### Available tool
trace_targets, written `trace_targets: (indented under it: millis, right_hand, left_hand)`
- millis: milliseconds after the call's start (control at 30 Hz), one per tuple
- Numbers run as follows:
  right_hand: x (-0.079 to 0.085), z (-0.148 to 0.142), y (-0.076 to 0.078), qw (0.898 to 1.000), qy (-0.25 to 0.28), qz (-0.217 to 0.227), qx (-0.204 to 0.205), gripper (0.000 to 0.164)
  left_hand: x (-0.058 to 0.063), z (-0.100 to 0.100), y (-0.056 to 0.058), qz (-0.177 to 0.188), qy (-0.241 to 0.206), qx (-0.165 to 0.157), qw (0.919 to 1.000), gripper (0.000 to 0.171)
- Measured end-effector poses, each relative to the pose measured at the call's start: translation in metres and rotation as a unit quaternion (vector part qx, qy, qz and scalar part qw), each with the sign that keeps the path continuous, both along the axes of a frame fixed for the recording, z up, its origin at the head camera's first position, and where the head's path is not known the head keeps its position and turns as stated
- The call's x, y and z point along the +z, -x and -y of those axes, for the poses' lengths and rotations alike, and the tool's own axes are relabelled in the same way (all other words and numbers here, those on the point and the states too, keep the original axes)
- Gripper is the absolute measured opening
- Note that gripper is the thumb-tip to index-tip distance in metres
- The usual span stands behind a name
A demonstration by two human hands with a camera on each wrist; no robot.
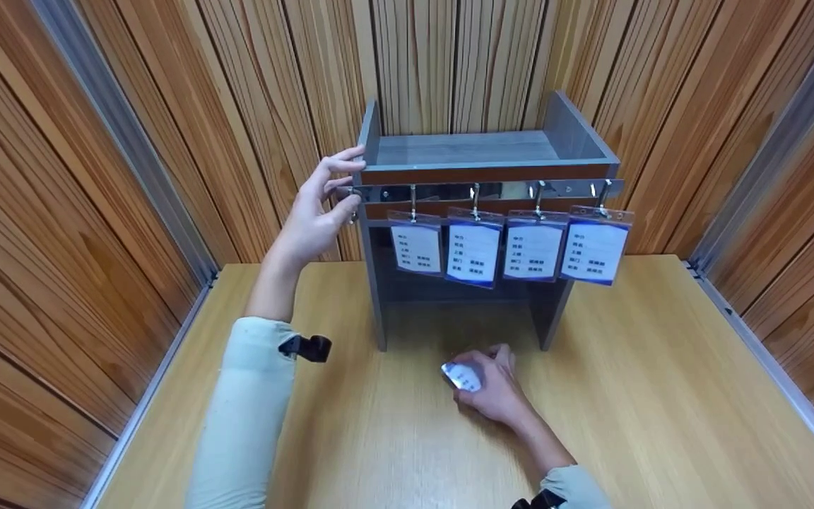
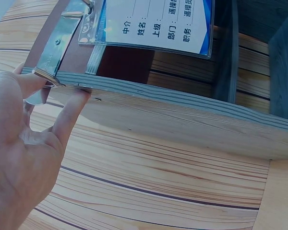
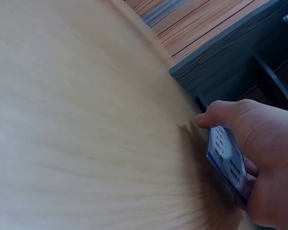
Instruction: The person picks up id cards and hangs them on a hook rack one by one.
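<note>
A small grey shelf unit has a metal hook rail across its front. Four clear badge holders with printed cards hang from the hooks, the rightmost badge at the rail's far end. My left hand grips the rail's left end by the unit's side panel, thumb and fingers about the end hook. Low over the tabletop in front of the unit, my right hand holds another badge between thumb and fingers. That badge stands tilted, partly covered by the hand.
The unit stands on a light wood table against a wood-panelled wall. More panelling with metal corner strips closes in both sides. Inside the unit, a dark divider shows behind the right hand.
</note>
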State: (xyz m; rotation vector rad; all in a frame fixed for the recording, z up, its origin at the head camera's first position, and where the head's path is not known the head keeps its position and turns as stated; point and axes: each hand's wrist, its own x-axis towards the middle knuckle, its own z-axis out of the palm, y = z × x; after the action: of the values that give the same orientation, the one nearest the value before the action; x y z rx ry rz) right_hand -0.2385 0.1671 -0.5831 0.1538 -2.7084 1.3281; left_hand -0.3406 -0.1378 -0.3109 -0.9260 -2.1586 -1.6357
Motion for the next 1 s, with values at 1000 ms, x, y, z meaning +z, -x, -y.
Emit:
trace_targets:
  millis: [1000]
  right_hand:
    - [0.031,0.029,-0.018,0.995,0.025,-0.096,0.012,0.050]
  left_hand:
    - [0.002,0.004,0.002,0.009,-0.009,-0.024,0.9996,0.039]
